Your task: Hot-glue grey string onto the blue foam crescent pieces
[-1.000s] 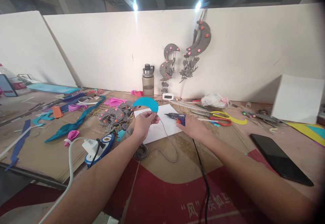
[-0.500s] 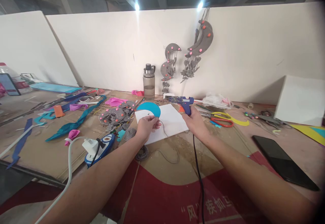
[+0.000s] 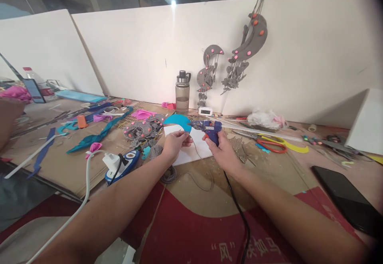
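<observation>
My left hand (image 3: 178, 146) pinches the lower edge of a flat blue crescent-shaped piece (image 3: 177, 120), fingers closed. A thin grey cord (image 3: 196, 150) runs from its fingertips down to the table. My right hand (image 3: 223, 150) is wrapped round the handle of a blue glue gun (image 3: 212, 129). The gun's nozzle points left, right by the crescent's right edge; whether they touch I cannot tell. Under both hands lies a white board (image 3: 191, 156). A coil of grey cord (image 3: 169, 175) and a ball of grey yarn (image 3: 155, 151) sit beside my left wrist.
Grey crescents with pink dots (image 3: 139, 130) lie left, near a power strip (image 3: 124, 166). A water bottle (image 3: 182, 94) and small digital clock (image 3: 205, 111) stand behind. Scissors (image 3: 272, 146) and a phone (image 3: 344, 196) lie right. A person's arm (image 3: 10, 116) shows at far left.
My right hand has brought the glue gun left and slightly down, its nozzle now at the blue crescent's edge. The clock behind has come into fuller view. My left hand keeps its pinch.
</observation>
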Demonstrator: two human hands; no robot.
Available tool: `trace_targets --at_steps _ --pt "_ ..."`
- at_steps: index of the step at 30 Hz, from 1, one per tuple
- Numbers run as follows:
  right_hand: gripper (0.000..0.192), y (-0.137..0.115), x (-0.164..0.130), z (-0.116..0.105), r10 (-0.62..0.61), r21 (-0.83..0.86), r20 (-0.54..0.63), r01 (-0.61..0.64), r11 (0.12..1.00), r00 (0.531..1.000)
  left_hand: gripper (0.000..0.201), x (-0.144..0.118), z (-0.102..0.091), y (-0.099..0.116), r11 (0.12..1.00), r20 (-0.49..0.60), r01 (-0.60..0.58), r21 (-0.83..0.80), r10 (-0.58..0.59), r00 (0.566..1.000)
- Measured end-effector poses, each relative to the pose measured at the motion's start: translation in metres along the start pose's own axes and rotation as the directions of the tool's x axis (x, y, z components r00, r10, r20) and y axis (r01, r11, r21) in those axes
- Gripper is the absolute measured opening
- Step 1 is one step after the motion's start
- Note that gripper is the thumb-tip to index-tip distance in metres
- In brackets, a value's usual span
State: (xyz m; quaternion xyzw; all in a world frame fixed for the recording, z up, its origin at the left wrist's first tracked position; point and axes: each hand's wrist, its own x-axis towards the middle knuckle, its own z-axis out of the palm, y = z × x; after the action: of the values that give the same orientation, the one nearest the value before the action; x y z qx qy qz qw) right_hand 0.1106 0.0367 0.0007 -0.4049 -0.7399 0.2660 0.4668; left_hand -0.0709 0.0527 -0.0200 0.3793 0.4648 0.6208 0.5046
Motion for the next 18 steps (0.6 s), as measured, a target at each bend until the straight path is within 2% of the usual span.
trace_targets --at_steps 4,8,12,18 --pt "0.038 -0.008 -0.004 -0.001 0.010 -0.185 0.064 0.002 0.983 0.998 0.022 0.002 -0.002 -0.002 1.000 -0.003 -0.014 0.017 0.014 1.000" --pt "0.045 -0.013 -0.005 -0.002 0.052 -0.286 0.097 -0.023 0.958 0.994 0.024 0.002 -0.001 -0.002 0.999 -0.016 -0.014 0.029 0.014 1.000" --pt "0.047 -0.012 -0.005 -0.002 0.074 -0.335 0.097 -0.037 0.941 0.993 0.022 0.002 0.000 -0.002 1.000 -0.039 0.003 0.025 -0.002 0.999" --pt "0.046 -0.006 -0.006 0.000 0.025 -0.333 0.105 0.011 0.943 0.994 0.020 0.002 0.001 -0.002 0.999 -0.039 0.005 0.043 -0.004 0.999"
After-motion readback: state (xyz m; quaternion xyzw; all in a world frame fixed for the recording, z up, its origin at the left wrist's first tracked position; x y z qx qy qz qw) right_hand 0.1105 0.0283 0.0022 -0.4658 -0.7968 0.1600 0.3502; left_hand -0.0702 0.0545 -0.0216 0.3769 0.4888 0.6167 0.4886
